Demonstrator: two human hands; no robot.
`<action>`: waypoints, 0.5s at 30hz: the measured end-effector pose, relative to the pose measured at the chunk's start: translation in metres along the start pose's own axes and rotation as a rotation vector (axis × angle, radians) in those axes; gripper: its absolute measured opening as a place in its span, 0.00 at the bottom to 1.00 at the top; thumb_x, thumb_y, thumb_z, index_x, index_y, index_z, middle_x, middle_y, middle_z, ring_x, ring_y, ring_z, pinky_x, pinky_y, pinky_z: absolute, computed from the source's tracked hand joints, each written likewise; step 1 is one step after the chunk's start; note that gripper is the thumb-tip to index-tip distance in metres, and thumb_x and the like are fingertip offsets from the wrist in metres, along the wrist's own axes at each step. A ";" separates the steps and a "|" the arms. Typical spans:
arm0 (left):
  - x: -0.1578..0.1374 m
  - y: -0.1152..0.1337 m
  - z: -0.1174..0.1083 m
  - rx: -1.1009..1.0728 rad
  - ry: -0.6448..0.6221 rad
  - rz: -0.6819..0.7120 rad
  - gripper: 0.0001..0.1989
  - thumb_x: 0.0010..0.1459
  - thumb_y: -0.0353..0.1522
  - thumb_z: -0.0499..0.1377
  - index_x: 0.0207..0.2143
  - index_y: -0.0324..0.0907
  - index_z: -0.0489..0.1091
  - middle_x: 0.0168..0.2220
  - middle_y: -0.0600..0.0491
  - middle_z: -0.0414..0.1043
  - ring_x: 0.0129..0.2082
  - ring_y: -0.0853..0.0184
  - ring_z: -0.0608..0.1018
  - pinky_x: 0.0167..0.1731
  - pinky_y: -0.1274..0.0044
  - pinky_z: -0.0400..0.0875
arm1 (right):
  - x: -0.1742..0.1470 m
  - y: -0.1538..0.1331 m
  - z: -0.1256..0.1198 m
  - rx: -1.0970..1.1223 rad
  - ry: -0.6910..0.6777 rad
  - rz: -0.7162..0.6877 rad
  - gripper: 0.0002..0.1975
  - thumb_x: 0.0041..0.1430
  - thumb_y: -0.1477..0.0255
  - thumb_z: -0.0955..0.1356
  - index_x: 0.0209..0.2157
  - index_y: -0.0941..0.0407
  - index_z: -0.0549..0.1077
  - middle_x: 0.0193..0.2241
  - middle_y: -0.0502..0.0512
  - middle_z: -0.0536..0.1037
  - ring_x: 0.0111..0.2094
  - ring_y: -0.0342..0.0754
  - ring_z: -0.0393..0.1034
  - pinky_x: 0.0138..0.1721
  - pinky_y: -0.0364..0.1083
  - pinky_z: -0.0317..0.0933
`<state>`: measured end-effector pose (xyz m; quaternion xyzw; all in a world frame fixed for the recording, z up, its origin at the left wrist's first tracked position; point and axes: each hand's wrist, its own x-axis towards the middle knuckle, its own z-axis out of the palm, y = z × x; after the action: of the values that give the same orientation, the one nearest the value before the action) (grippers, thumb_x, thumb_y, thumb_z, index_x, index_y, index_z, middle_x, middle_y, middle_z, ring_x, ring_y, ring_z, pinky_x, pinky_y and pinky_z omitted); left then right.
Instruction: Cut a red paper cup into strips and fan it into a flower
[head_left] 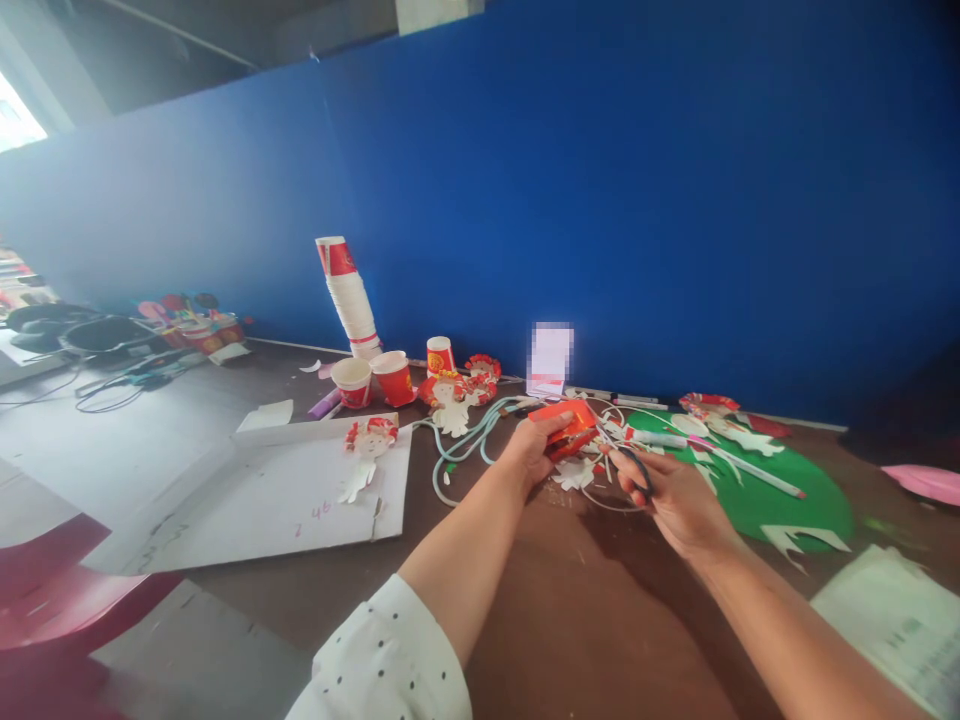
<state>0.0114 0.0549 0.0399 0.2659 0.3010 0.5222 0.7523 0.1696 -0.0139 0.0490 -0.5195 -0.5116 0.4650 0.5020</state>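
Observation:
My left hand [534,448] grips a folded red-orange piece of paper [574,413], thumb on top. My right hand [679,492] has its fingers around the dark handle of a pair of scissors [639,470]; the blades reach toward the paper's right edge, and I cannot tell whether they touch it. Beneath the hands lie white paper scraps [576,473] and a pale cable [480,437]. To the left are cut-paper figures with white bodies and red curled tops, one figure [450,405] on the table and another [366,448] on a white board.
A tall leaning stack of paper cups [351,300] stands by the blue partition [637,180], near several single cups [392,378]. On the right, a green round sheet [802,495] carries markers [750,472] and scraps. The white board [262,500] lies left, above a pink stool [60,610].

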 end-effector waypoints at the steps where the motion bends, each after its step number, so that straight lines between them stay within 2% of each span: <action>1: 0.000 0.000 0.000 -0.001 0.009 -0.006 0.06 0.50 0.26 0.61 0.33 0.33 0.71 0.28 0.46 0.75 0.24 0.64 0.77 0.24 0.73 0.74 | -0.001 -0.001 0.000 -0.035 -0.002 -0.012 0.15 0.47 0.60 0.73 0.19 0.56 0.74 0.18 0.48 0.64 0.19 0.39 0.54 0.18 0.40 0.50; 6: 0.000 0.002 -0.002 -0.049 -0.020 -0.006 0.06 0.50 0.24 0.61 0.34 0.33 0.71 0.29 0.47 0.75 0.26 0.65 0.77 0.29 0.72 0.75 | -0.004 -0.004 0.000 -0.300 0.001 -0.055 0.13 0.48 0.59 0.71 0.33 0.52 0.80 0.20 0.48 0.72 0.22 0.45 0.63 0.22 0.42 0.57; 10: 0.001 0.003 -0.005 -0.078 -0.039 -0.042 0.07 0.49 0.24 0.64 0.33 0.35 0.72 0.30 0.49 0.75 0.27 0.67 0.77 0.31 0.73 0.76 | -0.005 -0.001 -0.001 -0.550 0.059 -0.259 0.17 0.48 0.62 0.71 0.41 0.50 0.80 0.29 0.52 0.81 0.30 0.53 0.73 0.33 0.47 0.63; 12: 0.001 0.004 -0.006 -0.070 -0.019 -0.055 0.08 0.48 0.26 0.65 0.33 0.36 0.72 0.30 0.50 0.75 0.27 0.68 0.77 0.30 0.75 0.75 | -0.006 0.001 0.000 -0.656 0.065 -0.337 0.17 0.50 0.63 0.70 0.43 0.50 0.79 0.34 0.54 0.82 0.34 0.55 0.74 0.37 0.49 0.63; 15: 0.001 0.005 -0.007 -0.036 -0.018 -0.042 0.09 0.48 0.27 0.66 0.34 0.36 0.73 0.30 0.50 0.76 0.27 0.68 0.77 0.28 0.77 0.74 | -0.008 0.002 0.001 -0.750 0.044 -0.358 0.19 0.52 0.65 0.68 0.46 0.51 0.78 0.38 0.56 0.81 0.37 0.56 0.74 0.39 0.50 0.63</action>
<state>0.0037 0.0576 0.0386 0.2508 0.2903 0.5090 0.7706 0.1681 -0.0215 0.0468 -0.5791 -0.7170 0.1405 0.3616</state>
